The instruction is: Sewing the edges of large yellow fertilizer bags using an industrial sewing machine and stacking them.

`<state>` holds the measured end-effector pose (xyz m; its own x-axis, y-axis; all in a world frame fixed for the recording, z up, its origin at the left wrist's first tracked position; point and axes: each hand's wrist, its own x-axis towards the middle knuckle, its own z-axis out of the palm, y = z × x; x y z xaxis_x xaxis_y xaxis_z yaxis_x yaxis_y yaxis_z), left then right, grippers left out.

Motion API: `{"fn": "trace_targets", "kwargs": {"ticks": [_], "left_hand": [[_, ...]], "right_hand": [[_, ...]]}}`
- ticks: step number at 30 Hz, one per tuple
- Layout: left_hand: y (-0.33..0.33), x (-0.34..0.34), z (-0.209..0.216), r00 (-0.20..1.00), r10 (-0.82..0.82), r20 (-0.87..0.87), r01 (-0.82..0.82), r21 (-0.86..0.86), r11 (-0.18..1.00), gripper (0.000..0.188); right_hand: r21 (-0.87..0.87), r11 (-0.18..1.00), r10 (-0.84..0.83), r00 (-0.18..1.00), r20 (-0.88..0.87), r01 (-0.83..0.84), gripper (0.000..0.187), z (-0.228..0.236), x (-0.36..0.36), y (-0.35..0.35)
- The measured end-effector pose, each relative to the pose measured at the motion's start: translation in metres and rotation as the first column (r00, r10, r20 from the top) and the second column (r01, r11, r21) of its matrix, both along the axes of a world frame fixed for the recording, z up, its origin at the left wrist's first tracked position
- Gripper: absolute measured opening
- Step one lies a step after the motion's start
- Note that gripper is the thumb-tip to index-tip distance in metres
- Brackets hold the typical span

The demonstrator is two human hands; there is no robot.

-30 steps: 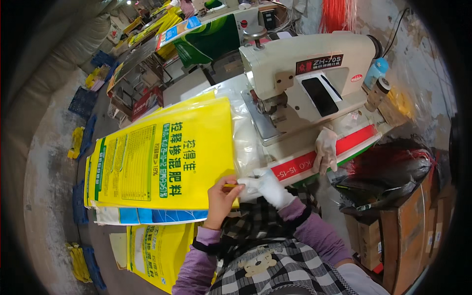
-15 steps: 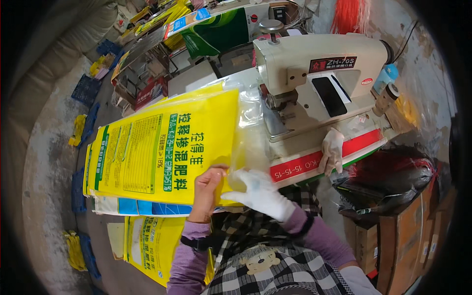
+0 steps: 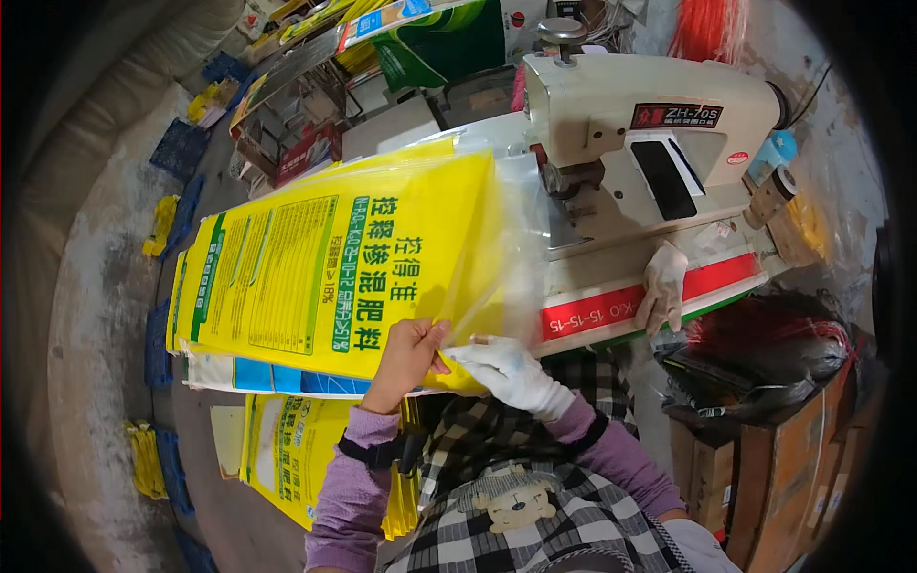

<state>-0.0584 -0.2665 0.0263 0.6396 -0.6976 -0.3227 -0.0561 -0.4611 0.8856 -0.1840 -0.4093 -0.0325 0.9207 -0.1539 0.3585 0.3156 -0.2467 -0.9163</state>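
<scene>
the left hand (image 3: pixel 413 358), bare, is at the centre of the frame, just below the middle; its thumb and fingers are pressed together with hardly a gap, pinching clear film (image 3: pixel 521 220) at the lower right corner of a yellow sack (image 3: pixel 272 267); the right hand (image 3: pixel 516 377), in a white glove, is just beside it to the right, fingers nearly straight and close together, their tips at the same corner; whether they grip the film or only press on it, i cannot tell.

the yellow sack lies flat across the left and centre of the frame, printed side up, atop other sacks; the film sticks out past its right end and laps over part of its face; a blue and white sack (image 3: pixel 253 372) shows under its lower edge, and more yellow sacks (image 3: pixel 287 454) lie at the lower left.

a cream sewing machine (image 3: pixel 573 100) fills the upper right, with a black phone (image 3: pixel 664 180) on its bed; a loose pale glove (image 3: pixel 663 286) hangs over a red band (image 3: pixel 592 310) right of centre; cardboard boxes (image 3: pixel 788 477) are at the lower right, below a dark plastic-wrapped bundle (image 3: pixel 745 358).
</scene>
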Motion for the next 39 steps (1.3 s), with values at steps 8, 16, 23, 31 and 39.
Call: {"fn": "trace_targets", "kwargs": {"ticks": [8, 16, 23, 31, 39], "left_hand": [[-0.007, -0.012, -0.004, 0.982, 0.020, -0.189, -0.037, -0.087, 0.996, 0.023], [0.021, -0.053, 0.040, 0.734, 0.121, 0.668, -0.180, 0.019, 0.984, 0.019], [0.100, -0.105, 0.075, 0.594, 0.037, 0.803, -0.258, 0.147, 0.955, 0.020], [0.127, -0.120, 0.062, 0.629, 0.138, 0.765, -0.392, 0.159, 0.906, 0.032], [0.114, -0.125, 0.049, 0.544, 0.326, 0.774, -0.527, 0.013, 0.849, 0.013]], "right_hand": [[-0.332, 0.943, 0.008, 1.000, 0.015, -0.002, 0.023, -0.001, -0.005, -0.020], [-0.330, 0.937, 0.014, 0.958, -0.286, -0.112, 0.027, 0.030, 0.025, 0.016], [-0.750, 0.593, 0.051, 0.943, -0.329, -0.294, 0.024, -0.006, 0.055, -0.001], [0.092, 0.910, -0.395, 0.914, -0.097, 0.403, 0.046, 0.018, 0.055, -0.066], [-0.336, 0.473, -0.705, 0.579, 0.410, 0.814, 0.065, 0.023, 0.029, -0.063]]}}
